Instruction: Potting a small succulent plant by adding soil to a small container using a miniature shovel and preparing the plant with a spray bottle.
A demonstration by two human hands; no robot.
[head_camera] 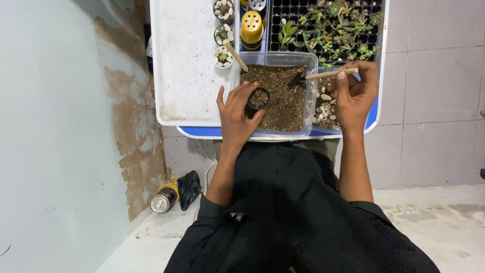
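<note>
My left hand [236,112] grips a small black plastic pot [258,98] partly filled with soil, held over a clear plastic tub of brown soil [283,108]. My right hand [355,93] holds a small tool with a wooden handle [331,74]; its dark tip rests on the soil at the tub's far right. A clear container of pale pebbles [324,108] sits just right of the tub, under my right hand.
A white tray [184,65] lies to the left, with three small potted succulents topped with pebbles [223,33] along its right edge. A yellow pot [251,28] and a black seedling tray of succulents [328,25] stand behind. A can [164,199] lies on the floor.
</note>
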